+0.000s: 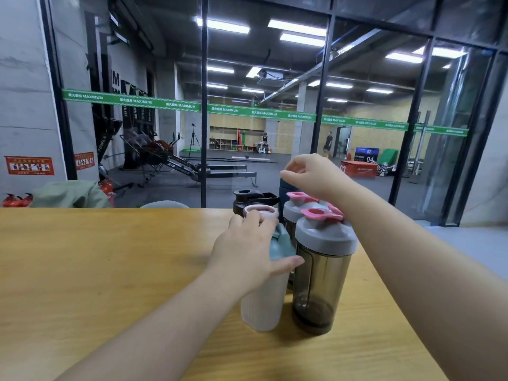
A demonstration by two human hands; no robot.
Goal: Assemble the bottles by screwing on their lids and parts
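A frosted white bottle (261, 303) with a teal lid (283, 243) stands on the wooden table (110, 270). My left hand (247, 248) grips it round the lid, thumb lying across the front. Right of it stands a smoky grey bottle (321, 284) with a grey lid and pink flip cap (320, 214). A second bottle of that kind (295, 210) stands behind it. Further back, my right hand (310, 174) curls its fingers over the top of a dark blue bottle (286, 188), which it mostly hides.
A black-lidded bottle (247, 198) and a pink-lidded one (261, 210) stand behind my left hand. The table's far edge meets a glass wall (203, 105) with a gym beyond. The table's right edge runs close to the grey bottle.
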